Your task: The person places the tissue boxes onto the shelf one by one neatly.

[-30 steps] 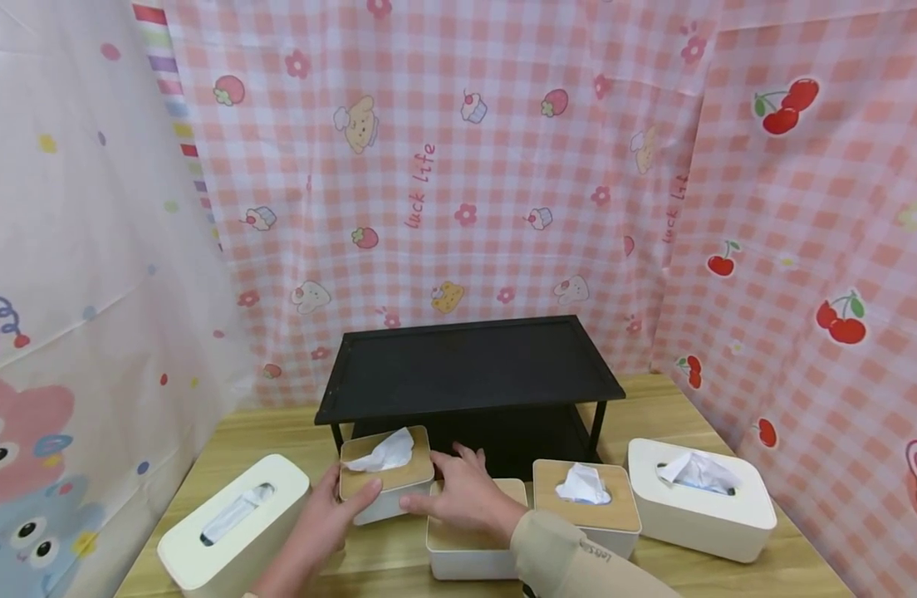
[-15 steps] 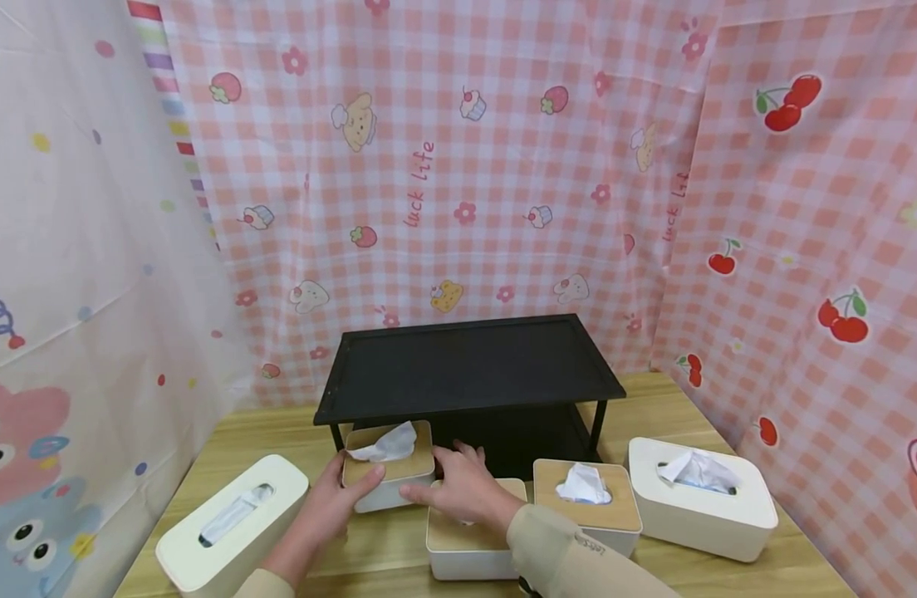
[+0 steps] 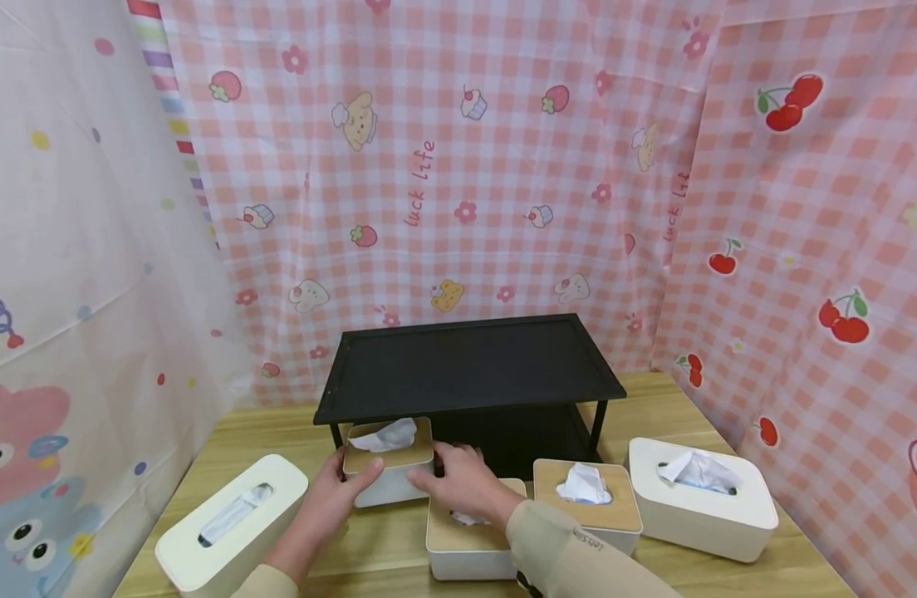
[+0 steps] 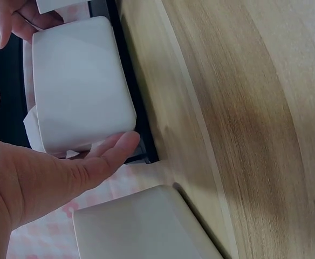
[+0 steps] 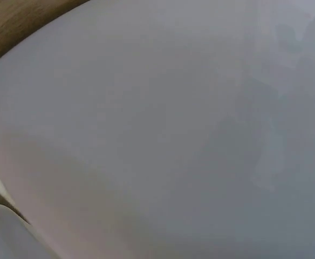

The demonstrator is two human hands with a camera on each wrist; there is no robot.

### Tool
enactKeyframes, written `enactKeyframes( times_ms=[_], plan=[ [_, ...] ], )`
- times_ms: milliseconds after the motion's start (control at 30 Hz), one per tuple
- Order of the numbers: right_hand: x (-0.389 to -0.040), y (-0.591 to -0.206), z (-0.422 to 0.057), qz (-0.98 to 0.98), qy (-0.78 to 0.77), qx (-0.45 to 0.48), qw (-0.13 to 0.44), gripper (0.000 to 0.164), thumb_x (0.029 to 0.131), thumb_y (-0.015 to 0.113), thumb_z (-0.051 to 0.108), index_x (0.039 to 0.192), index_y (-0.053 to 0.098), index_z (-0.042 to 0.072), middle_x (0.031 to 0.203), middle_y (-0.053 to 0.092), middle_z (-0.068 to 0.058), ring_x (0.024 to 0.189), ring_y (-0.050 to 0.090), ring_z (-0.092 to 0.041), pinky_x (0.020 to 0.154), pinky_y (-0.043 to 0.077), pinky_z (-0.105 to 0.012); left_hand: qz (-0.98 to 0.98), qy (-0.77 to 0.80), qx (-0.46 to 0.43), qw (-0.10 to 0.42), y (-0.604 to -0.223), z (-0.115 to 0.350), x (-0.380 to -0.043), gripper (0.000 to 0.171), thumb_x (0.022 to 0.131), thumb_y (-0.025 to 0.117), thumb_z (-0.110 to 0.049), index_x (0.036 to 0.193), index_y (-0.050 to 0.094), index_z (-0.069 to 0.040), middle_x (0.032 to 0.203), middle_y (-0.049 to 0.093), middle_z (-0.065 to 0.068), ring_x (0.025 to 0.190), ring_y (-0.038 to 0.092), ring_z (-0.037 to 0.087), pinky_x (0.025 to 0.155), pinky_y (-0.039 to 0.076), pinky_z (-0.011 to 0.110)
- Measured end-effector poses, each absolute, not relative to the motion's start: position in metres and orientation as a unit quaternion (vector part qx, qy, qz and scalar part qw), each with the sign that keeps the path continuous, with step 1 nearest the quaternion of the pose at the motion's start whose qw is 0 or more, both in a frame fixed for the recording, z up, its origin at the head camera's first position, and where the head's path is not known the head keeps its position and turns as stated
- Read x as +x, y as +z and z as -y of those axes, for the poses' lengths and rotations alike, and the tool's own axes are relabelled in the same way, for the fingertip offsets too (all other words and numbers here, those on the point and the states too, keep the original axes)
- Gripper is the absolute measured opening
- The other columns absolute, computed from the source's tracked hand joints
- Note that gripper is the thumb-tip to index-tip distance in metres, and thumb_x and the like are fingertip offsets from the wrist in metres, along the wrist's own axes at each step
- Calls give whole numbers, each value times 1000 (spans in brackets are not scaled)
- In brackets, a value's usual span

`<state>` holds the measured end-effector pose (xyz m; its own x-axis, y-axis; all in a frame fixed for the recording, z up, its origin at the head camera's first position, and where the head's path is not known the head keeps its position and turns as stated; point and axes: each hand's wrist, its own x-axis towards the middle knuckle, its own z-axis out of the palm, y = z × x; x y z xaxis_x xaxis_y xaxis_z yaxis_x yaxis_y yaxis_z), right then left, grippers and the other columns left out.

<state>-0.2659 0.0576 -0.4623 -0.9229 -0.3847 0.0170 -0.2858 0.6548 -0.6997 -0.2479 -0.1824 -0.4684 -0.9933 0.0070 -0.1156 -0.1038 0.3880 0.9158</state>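
Note:
A white tissue box (image 3: 393,488) with a wooden lid and a tissue sticking out is held between both hands. It stands at the left front opening of a low black shelf (image 3: 469,365), its back edge level with the upper board's front edge. My left hand (image 3: 331,497) grips the box's left side, thumb near the front edge of the lid. On the opposite side, my right hand (image 3: 466,482) grips it with the thumb at the front. In the left wrist view, the box's white wall (image 4: 84,89) lies against the shelf's black rail (image 4: 133,86). A white surface fills the right wrist view, with no hand visible.
Another wooden-lidded tissue box (image 3: 473,566) sits beneath the right forearm, with a similar one (image 3: 615,507) to its right. Long white tissue boxes stand at far left (image 3: 237,548) and far right (image 3: 701,519). Patterned curtains (image 3: 458,183) enclose the wooden table (image 3: 279,436).
Both hands have moved the tissue box slightly away from me, closer to the shelf's opening. The other tissue boxes stay where they were.

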Motion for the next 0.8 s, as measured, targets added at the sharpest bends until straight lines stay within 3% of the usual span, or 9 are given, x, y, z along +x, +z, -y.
enactKeyframes(
  times_ms=[333,467,633,800],
  plan=[
    [-272,-466,-55,-894,-403,-187,48,55,111,58,33,152,55,-3,145,67,-19,136,64,-33,114,52,-53,-839,542,-47,21,-470,183,-248,94,104,67,-46,165,22,10,171,24,36,158,25,53,128,31,62],
    [-275,-468,-54,-899,-396,-188,23,46,109,60,24,147,61,-3,142,70,-17,127,68,-26,110,55,-49,-841,539,-46,9,-473,184,-249,85,106,67,-36,164,25,10,169,28,36,157,30,52,126,34,61],
    [-277,-468,-52,-899,-398,-183,15,44,107,64,19,144,63,-4,122,78,-12,102,69,-17,95,59,-42,-836,545,-61,-3,-476,184,-250,76,107,65,-27,164,29,7,164,37,37,154,38,52,122,41,61],
    [-276,-466,-53,-890,-422,-168,27,43,105,66,18,142,64,-4,119,78,-12,101,70,-18,95,60,-43,-846,526,-76,-29,-479,183,-251,73,105,68,-27,162,36,4,153,51,39,140,53,50,110,51,57]
  ],
)
